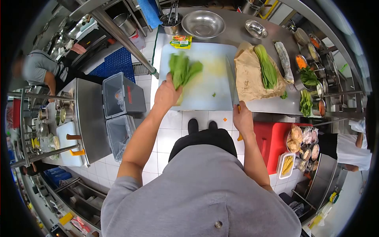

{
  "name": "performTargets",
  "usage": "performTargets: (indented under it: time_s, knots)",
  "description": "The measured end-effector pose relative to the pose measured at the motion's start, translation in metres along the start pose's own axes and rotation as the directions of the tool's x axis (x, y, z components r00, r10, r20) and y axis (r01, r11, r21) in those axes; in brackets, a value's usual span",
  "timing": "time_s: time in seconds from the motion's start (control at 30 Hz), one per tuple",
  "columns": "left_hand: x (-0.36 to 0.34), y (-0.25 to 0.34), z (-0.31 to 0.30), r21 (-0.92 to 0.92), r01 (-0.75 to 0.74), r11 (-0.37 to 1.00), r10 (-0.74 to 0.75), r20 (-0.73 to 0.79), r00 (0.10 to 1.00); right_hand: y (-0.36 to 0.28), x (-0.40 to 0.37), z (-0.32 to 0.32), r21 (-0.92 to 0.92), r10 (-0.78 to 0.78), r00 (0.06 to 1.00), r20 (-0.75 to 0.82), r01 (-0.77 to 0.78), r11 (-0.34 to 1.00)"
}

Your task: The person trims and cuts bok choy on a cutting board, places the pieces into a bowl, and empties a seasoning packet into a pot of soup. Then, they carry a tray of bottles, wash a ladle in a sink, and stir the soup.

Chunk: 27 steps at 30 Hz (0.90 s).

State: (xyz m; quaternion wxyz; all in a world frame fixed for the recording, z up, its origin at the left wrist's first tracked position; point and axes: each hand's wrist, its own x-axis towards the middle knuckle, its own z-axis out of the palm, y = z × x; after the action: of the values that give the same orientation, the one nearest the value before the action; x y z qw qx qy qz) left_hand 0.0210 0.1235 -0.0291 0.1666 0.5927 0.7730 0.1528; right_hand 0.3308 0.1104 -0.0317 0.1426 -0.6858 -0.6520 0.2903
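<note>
My left hand is closed around a bunch of leafy greens, blurred by motion, over the left part of the white cutting board. In my right hand is the yellow handle of a knife, whose long blade points away from me along the board's right edge. A small green scrap lies on the board, near a pale yellowish smear. To the right, a head of leafy greens with pale stalks rests on crumpled brown paper.
At the back stand a large metal bowl, a smaller bowl and a yellow packet. Containers of cut vegetables line the right. A red surface and grey bins flank me. Co-workers stand left and right.
</note>
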Motion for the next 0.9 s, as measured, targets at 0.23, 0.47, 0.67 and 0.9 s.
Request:
performTargets:
  time_s: [0.23, 0.47, 0.67, 0.9]
  knots:
    - [-0.010, 0.033, -0.028, 0.425, -0.536, 0.729, 0.564, 0.070, 0.823, 0.020, -0.004, -0.011, 0.043, -0.056, 0.998, 0.017, 0.055, 0.998]
    - [0.048, 0.065, 0.051, 0.359, -0.851, 0.384, 0.810, 0.312, 0.497, 0.044, -0.001, -0.020, 0.081, -0.102, 0.984, 0.148, 0.091, 0.993]
    - [0.021, 0.091, 0.013, -0.003, -0.620, 0.785, 0.608, 0.197, 0.769, 0.065, 0.001, -0.019, 0.194, -0.077, 0.952, 0.295, 0.020, 0.981]
    - [-0.077, 0.055, -0.048, -0.458, -0.249, 0.853, 0.195, -0.162, 0.967, 0.032, -0.015, -0.027, 0.107, -0.280, 0.941, 0.188, 0.264, 0.959]
